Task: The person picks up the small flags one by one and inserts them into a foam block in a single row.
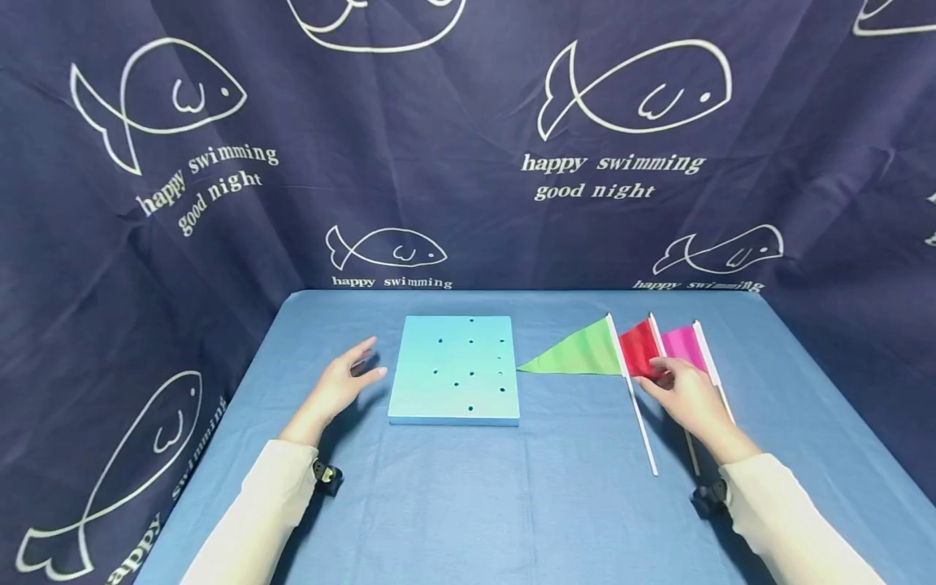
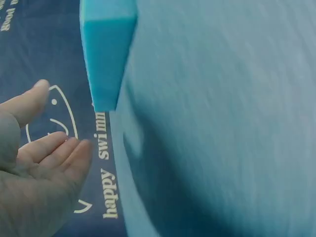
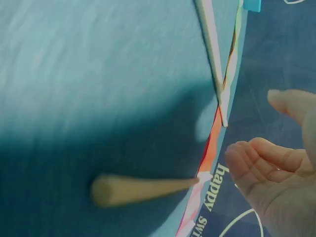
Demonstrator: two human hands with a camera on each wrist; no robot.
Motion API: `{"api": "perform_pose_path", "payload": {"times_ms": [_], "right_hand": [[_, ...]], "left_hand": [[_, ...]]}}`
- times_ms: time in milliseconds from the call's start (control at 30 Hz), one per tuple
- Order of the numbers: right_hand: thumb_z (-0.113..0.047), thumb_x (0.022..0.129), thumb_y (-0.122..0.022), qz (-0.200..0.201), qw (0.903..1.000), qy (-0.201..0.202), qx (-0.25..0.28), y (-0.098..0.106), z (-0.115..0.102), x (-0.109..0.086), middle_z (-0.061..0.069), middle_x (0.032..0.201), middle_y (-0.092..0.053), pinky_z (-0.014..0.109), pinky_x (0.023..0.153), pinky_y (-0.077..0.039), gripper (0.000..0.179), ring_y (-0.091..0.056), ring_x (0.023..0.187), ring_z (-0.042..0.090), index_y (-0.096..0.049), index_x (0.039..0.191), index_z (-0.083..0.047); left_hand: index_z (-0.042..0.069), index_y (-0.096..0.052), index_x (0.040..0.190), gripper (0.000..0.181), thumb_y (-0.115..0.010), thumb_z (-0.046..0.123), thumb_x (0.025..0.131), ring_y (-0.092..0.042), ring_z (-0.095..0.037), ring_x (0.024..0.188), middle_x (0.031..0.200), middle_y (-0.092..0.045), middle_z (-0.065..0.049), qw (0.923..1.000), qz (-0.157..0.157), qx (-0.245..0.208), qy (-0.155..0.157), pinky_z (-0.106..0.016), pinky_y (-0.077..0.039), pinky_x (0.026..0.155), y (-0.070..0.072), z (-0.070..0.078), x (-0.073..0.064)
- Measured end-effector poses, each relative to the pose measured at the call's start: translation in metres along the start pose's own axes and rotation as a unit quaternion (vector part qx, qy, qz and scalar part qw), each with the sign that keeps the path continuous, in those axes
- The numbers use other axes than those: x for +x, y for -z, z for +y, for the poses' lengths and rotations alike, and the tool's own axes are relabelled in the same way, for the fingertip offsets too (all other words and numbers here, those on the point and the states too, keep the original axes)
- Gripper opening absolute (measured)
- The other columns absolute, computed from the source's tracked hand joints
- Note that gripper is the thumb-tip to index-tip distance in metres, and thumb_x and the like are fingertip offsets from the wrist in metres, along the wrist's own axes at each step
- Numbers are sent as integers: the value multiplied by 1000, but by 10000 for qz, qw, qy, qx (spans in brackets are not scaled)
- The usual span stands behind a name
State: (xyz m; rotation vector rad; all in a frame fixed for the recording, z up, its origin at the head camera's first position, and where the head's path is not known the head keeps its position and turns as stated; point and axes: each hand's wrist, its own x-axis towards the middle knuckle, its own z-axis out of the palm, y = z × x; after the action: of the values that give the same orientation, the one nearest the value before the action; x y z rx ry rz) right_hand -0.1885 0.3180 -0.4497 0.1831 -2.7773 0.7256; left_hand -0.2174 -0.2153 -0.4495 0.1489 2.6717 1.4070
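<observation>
In the head view my left hand [image 1: 338, 392] hovers left of a light-blue foam board [image 1: 420, 398] with several holes, fingers and thumb apart and holding nothing. The board's corner [image 2: 107, 59] shows beyond that hand [image 2: 44, 173] in the left wrist view. My right hand [image 1: 687, 398] is over a red flag [image 1: 639, 348], partly hiding its cloth and stick. A gap shows between thumb and loosely bent fingers of this hand [image 3: 276, 173] in the right wrist view. To its left lies a green triangular flag [image 1: 585, 351]; to its right, a magenta flag [image 1: 684, 344].
A blue cloth [image 1: 453, 504] covers the table. Dark blue curtains [image 1: 483, 203] with white fish drawings stand behind it and at both sides. The flags' thin sticks, such as the green flag's stick [image 1: 642, 426], point toward the table's near side.
</observation>
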Motion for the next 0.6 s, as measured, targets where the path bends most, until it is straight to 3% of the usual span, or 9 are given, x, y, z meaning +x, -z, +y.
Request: {"api": "perform_pose_path", "payload": {"times_ms": [133, 300, 600], "right_hand": [[-14, 83, -75, -66, 9999, -77, 132, -2, -1, 0, 18, 84, -69, 34, 64, -51, 37, -63, 74, 27, -66, 109, 10], [-10, 82, -75, -254, 9993, -226, 171, -3, -2, 0, 20, 84, -69, 31, 62, -51, 33, -62, 72, 26, -68, 106, 11], [-9, 81, -74, -485, 9971, -529, 248, -8, -9, 1, 23, 84, -70, 26, 53, -47, 29, -60, 68, 23, -70, 102, 12]], "left_hand": [[7, -35, 150, 70, -70, 15, 90, -41, -37, 137, 148, -43, -23, 9960, -55, -888, 62, -45, -34, 115, -6, -2, 2], [-1, -31, 150, 74, -69, 5, 88, -34, -35, 142, 154, -33, -21, 9867, -349, -1589, -16, -41, -30, 117, -15, -2, 3], [-2, -25, 152, 76, -66, -3, 88, -25, -31, 147, 159, -25, -17, 9737, -751, -2147, 161, -38, -28, 118, -27, -2, 1]]}}
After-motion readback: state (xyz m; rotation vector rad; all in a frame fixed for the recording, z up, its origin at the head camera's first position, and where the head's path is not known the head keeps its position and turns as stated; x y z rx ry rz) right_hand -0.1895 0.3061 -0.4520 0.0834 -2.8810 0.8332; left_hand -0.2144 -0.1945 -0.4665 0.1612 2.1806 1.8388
